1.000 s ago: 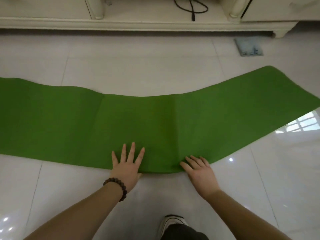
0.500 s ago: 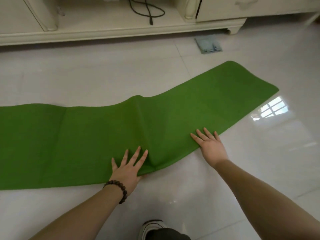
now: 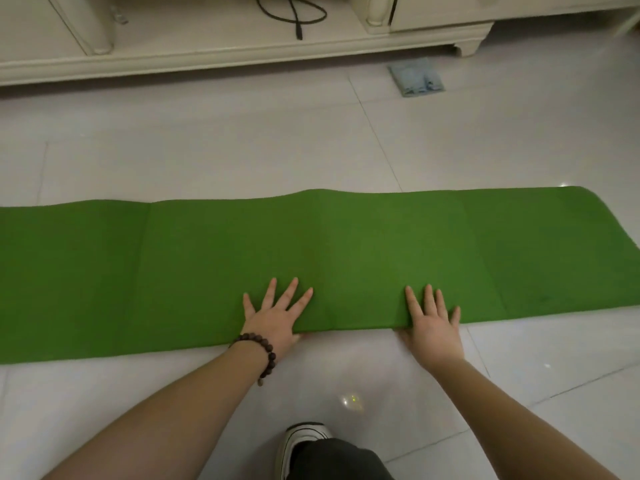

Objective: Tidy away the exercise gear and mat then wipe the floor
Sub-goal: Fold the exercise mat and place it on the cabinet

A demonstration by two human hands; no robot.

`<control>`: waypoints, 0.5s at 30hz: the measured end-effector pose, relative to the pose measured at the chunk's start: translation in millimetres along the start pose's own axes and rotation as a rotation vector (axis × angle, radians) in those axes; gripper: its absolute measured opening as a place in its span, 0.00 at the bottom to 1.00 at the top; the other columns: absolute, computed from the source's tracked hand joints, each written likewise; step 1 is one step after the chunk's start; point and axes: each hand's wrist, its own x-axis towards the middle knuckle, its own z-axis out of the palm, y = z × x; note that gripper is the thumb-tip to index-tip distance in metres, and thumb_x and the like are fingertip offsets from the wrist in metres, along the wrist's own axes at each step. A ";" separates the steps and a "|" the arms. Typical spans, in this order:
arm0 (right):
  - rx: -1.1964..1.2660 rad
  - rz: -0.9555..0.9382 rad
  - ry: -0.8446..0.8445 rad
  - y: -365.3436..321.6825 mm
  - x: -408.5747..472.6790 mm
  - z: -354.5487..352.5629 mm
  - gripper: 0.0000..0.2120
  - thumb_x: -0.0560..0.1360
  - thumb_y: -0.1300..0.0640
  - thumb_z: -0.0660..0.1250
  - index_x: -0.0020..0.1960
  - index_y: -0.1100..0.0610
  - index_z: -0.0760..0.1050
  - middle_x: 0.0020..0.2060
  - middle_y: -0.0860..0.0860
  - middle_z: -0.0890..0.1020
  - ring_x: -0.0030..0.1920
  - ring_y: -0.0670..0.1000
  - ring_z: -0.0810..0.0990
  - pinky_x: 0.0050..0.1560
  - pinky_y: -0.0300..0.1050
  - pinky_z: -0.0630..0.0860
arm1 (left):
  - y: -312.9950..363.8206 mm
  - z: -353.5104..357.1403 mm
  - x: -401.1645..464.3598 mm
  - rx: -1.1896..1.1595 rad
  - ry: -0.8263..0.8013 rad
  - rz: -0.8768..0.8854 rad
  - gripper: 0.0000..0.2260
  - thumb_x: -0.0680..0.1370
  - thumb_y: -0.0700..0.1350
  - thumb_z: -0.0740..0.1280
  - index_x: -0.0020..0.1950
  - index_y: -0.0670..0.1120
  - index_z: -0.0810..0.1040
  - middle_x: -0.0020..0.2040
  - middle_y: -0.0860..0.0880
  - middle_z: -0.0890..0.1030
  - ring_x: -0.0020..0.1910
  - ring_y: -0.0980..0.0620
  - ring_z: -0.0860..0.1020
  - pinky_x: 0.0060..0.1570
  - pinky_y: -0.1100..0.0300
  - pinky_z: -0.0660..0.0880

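Note:
A long green mat (image 3: 194, 271) lies across the white tiled floor from the left edge to the right edge of the view, folded lengthwise with its fold along the near side. My left hand (image 3: 277, 320), with a bead bracelet at the wrist, lies flat with spread fingers on the mat's near edge. My right hand (image 3: 433, 323) presses flat on the same edge further right, thumb tucked under the fold. A folded grey-blue cloth (image 3: 415, 77) lies on the floor beyond the mat.
A cream cabinet (image 3: 242, 53) with a low shelf runs along the far side, a black cable (image 3: 294, 15) lying on it. My shoe (image 3: 301, 441) and trouser leg sit at the bottom centre. Bare tiles stretch between mat and cabinet.
The mat's right part has swung round and now lies straight in line with the left part; the raised ridge between my hands has flattened. My right hand moved nearer, onto the near edge.

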 end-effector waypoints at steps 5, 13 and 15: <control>0.001 -0.481 0.130 -106.5 -7.2 -2.6 0.41 0.73 0.36 0.62 0.77 0.42 0.42 0.76 0.53 0.42 0.76 0.59 0.41 0.71 0.71 0.45 | -58.4 7.8 -27.4 0.005 0.099 -0.168 0.43 0.78 0.37 0.60 0.74 0.62 0.31 0.77 0.54 0.32 0.76 0.43 0.34 0.70 0.31 0.42; -0.151 -0.753 -0.005 -256.0 -0.8 -18.6 0.41 0.78 0.50 0.61 0.74 0.38 0.31 0.75 0.50 0.31 0.75 0.59 0.31 0.68 0.72 0.35 | -207.1 15.9 -85.5 -0.006 0.085 -0.535 0.45 0.74 0.28 0.55 0.75 0.62 0.31 0.79 0.51 0.36 0.77 0.42 0.40 0.73 0.35 0.47; -0.183 -0.770 -0.041 -270.6 -0.3 -18.5 0.40 0.79 0.50 0.60 0.73 0.38 0.30 0.75 0.51 0.31 0.75 0.60 0.31 0.68 0.72 0.35 | -229.5 14.4 -96.7 -0.010 0.057 -0.594 0.48 0.74 0.27 0.59 0.75 0.60 0.32 0.79 0.47 0.37 0.77 0.41 0.39 0.73 0.35 0.46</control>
